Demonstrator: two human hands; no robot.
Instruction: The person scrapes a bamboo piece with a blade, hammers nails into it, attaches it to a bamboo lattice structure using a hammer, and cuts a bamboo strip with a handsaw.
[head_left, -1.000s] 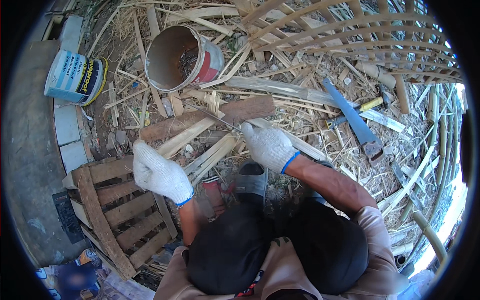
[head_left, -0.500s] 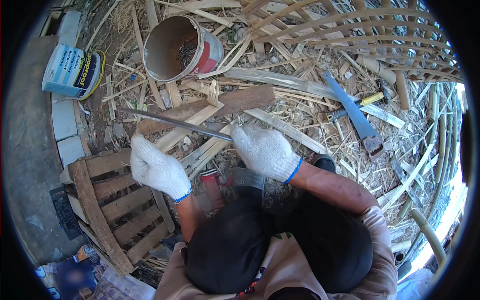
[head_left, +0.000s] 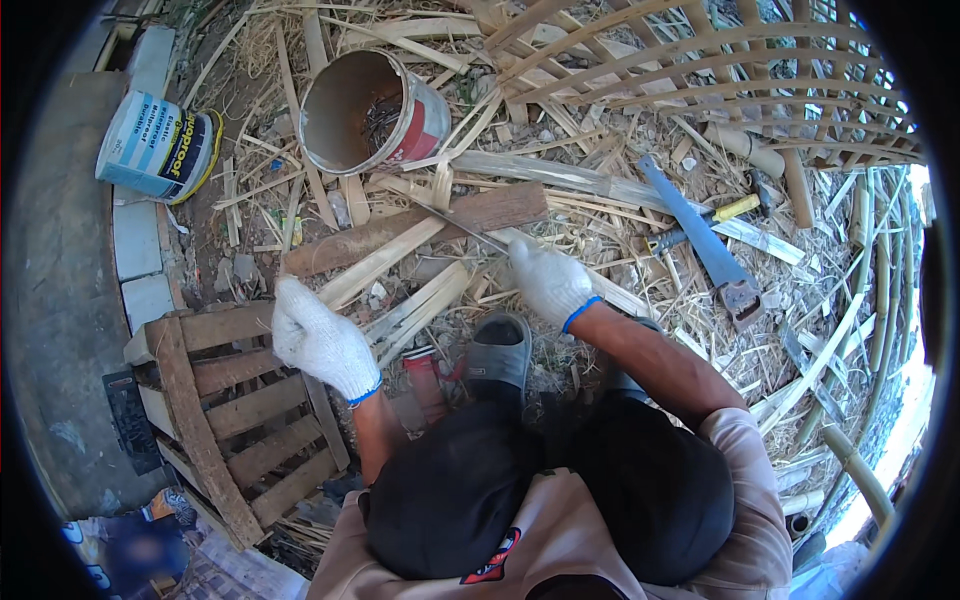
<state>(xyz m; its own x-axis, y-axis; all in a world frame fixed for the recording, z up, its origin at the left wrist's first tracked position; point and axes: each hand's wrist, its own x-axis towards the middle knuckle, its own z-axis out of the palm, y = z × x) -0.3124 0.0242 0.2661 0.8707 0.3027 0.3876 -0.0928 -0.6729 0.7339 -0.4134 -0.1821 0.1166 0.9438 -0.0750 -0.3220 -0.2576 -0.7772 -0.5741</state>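
My left hand point(head_left: 325, 340), in a white knit glove with a blue cuff, is closed beside the slatted wooden crate; what it grips, if anything, is hidden. Close to its fingers lies the lower end of a pale bamboo strip point(head_left: 385, 260), resting across a brown board point(head_left: 415, 230). My right hand point(head_left: 550, 285), gloved alike, is closed round the hidden handle of a long-bladed knife point(head_left: 478, 237). Its narrow dark blade points up and left over the board, near the strip's upper end.
An open bucket point(head_left: 362, 115) with dark metal pieces inside lies tilted ahead. A labelled pail point(head_left: 155, 145) stands far left, the crate point(head_left: 255, 410) near left. Right are a handsaw point(head_left: 700, 230), a yellow-handled hammer point(head_left: 735, 208) and a bamboo lattice point(head_left: 700, 65). Bamboo scraps litter the ground.
The knife has swung from lying across, its blade toward the left hand's side, to pointing up and left. My right hand has shifted slightly right; the left stays nearly in place.
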